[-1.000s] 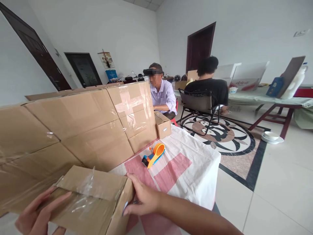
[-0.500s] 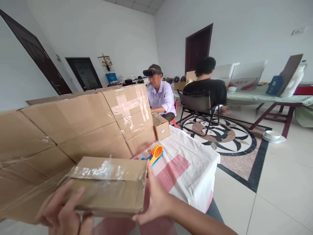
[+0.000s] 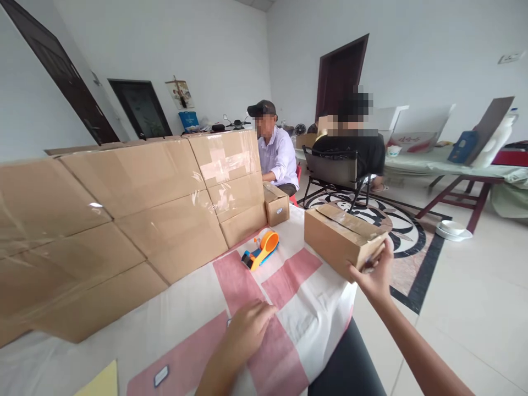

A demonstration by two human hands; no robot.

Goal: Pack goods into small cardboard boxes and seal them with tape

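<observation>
Gripping one taped brown cardboard box [image 3: 344,237] by its near corner, right hand [image 3: 376,276], out past the table's edge at three o'clock. Resting loosely curled, empty, on smooth pink-and-white woven cloth [image 3: 289,308]: left hand [image 3: 246,331]. One orange-and-blue plastic tape dispenser [image 3: 260,250] at twelve o'clock of it.

Bare arms, no sleeves in view

The left hand [image 3: 247,333] and right hand [image 3: 377,278] wear no gloves or rings; dark trousers cover the lap at the near edge.

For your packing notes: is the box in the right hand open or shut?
Shut: the box in the right hand has flaps flat, taped over.
</observation>
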